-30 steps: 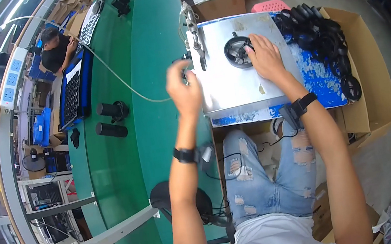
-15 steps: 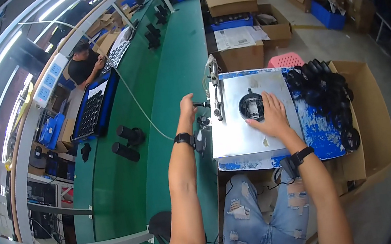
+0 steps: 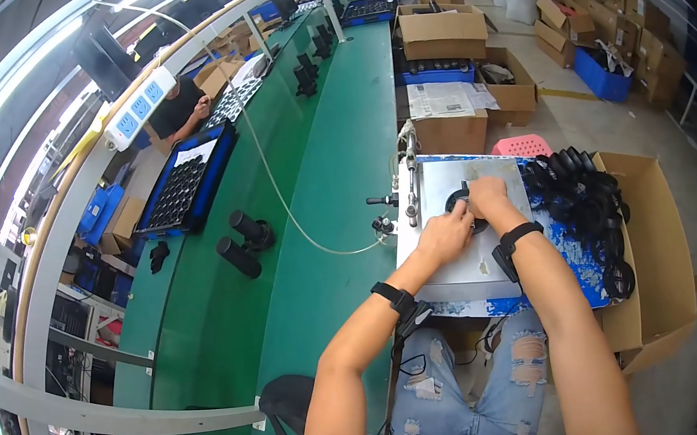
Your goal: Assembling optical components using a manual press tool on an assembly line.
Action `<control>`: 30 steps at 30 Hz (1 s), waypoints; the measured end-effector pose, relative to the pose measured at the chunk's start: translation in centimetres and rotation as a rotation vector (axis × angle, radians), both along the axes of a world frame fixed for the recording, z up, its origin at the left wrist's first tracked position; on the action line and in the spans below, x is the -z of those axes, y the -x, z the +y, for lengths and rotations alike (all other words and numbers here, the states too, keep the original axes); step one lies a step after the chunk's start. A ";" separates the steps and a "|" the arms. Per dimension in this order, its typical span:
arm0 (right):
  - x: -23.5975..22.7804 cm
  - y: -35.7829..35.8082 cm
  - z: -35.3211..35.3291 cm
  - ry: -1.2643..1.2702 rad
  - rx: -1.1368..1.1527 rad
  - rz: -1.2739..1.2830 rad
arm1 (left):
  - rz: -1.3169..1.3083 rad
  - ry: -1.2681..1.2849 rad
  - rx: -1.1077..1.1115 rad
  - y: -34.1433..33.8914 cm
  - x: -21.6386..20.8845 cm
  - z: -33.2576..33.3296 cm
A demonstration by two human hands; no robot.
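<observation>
The counter [image 3: 578, 256] is blue, flaked with white in uneven patches; the plate [image 3: 441, 183] on it is silver, with yellowish-brown smudges toward its far right corner and near edge. The round part [image 3: 454, 198] on the plate is black, and so are the heaped parts [image 3: 580, 204] along the counter's right edge. Beyond the far edge, the stool [image 3: 521, 145] is pink, dotted with holes.

A round black wheel [image 3: 454, 198] is sitting partly hidden at the fingers of the left hand [image 3: 446, 237] and right hand [image 3: 489, 197], its rim curving beyond the left's.
</observation>
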State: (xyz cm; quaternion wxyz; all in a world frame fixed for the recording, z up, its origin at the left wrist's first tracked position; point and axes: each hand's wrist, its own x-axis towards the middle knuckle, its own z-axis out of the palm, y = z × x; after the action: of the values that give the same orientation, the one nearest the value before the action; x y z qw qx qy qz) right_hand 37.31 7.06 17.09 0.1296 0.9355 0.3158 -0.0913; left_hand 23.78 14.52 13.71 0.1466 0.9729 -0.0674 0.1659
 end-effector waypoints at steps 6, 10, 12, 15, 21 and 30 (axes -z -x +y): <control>-0.5 -0.4 0.4 0.014 -0.050 0.032 | 0.139 -0.028 -0.012 -0.7 0.4 0.9; 0.2 -0.6 -0.4 -0.033 -0.059 -0.004 | 0.153 -0.074 0.105 -1.6 1.2 1.0; -0.3 -0.5 -0.7 -0.071 -0.067 -0.036 | 0.107 -0.070 -0.008 -0.9 1.2 0.2; -0.6 0.1 -1.1 -0.135 -0.085 -0.080 | 0.069 -0.033 -0.042 -0.5 1.6 0.0; 5.9 -3.9 -5.0 -0.709 -0.147 0.113 | -0.390 0.327 -0.032 3.2 2.7 -0.6; 8.3 -1.0 -8.8 -1.421 0.035 0.395 | -0.645 -0.074 -1.012 21.3 -4.4 27.8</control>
State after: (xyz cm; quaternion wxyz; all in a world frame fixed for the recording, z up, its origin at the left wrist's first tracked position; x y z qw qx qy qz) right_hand 38.31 -1.71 8.84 -0.5686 0.7649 0.3010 -0.0335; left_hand 2.44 42.28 18.14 -0.0125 0.7890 0.3573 0.4996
